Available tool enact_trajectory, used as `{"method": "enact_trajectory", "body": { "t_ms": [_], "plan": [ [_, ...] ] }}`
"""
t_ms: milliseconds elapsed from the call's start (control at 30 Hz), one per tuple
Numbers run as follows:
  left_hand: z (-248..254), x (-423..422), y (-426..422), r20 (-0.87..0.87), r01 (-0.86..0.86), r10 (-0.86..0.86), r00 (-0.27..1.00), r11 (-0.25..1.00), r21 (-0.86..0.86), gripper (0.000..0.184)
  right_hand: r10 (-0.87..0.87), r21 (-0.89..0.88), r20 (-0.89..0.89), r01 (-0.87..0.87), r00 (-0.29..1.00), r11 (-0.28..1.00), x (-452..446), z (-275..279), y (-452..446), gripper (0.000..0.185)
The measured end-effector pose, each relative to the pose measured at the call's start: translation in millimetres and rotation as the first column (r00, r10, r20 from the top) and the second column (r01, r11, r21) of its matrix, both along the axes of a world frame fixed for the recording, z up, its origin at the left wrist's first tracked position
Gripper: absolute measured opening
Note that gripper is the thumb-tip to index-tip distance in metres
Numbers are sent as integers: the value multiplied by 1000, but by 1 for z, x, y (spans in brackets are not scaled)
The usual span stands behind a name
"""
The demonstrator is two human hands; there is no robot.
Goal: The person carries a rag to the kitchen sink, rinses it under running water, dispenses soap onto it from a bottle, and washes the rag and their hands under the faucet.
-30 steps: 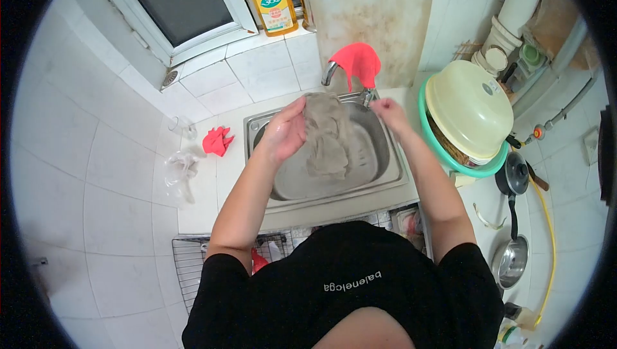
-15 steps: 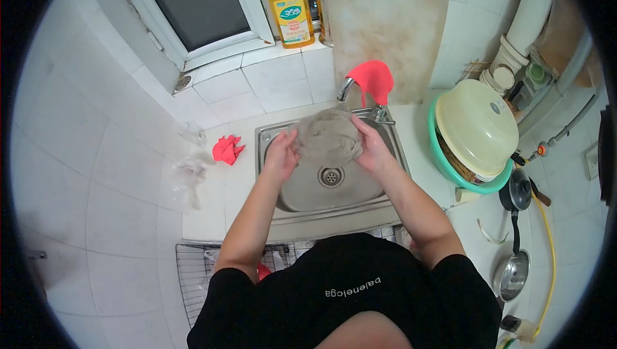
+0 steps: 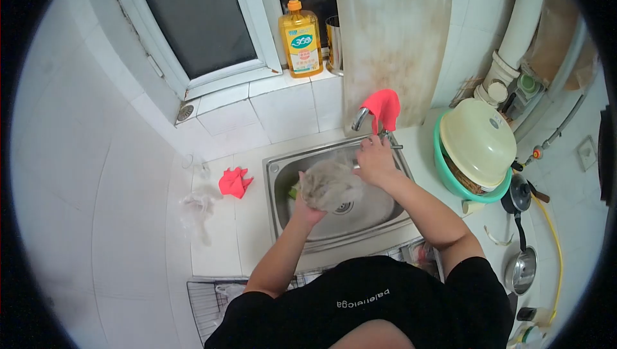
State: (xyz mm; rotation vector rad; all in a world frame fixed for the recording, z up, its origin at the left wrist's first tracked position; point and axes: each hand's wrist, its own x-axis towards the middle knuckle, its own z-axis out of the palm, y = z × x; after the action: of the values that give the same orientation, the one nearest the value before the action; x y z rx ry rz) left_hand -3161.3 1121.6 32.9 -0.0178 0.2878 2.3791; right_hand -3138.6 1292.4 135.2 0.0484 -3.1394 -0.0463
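My left hand (image 3: 310,210) holds a bunched, wet-looking grey cloth (image 3: 326,185) above the steel sink (image 3: 379,211), its fingers partly hidden under the cloth. My right hand (image 3: 375,164) is off the cloth, at the base of the tap (image 3: 360,119), with its fingers bent and drawn together beside the tap lever (image 3: 396,147). What those fingers grip is too small to make out. A red cloth (image 3: 384,106) is draped over the tap. Something green (image 3: 293,192) shows in the sink, left of the grey cloth.
Another red cloth (image 3: 236,182) and a clear plastic bag (image 3: 198,211) lie left of the sink. Behind stand a yellow soap bottle (image 3: 301,44) and a tall board (image 3: 392,47). To the right are a green basin (image 3: 443,166), a lidded pan (image 3: 518,195) and a steel pot (image 3: 520,270).
My right hand has let go of the grey cloth and moved to the tap base. The cloth remains in my left hand. The camera view has shifted, showing more of the window and board.
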Motion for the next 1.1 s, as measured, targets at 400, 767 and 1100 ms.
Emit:
{"method": "enact_trajectory", "body": {
  "t_ms": [400,767,1100],
  "plan": [
    [27,-57,-28,65,-21,18,998,999,40,45,317,-121,-411,-396,855,910,-77,82,16,21],
    [245,-190,32,-481,-212,180,858,977,-13,32,250,26,-710,-330,658,944,-278,255,-4,22],
    [238,-268,71,-349,-216,238,906,971,101,32,294,-70,-349,-338,890,939,-330,254,15,31]
  ]
}}
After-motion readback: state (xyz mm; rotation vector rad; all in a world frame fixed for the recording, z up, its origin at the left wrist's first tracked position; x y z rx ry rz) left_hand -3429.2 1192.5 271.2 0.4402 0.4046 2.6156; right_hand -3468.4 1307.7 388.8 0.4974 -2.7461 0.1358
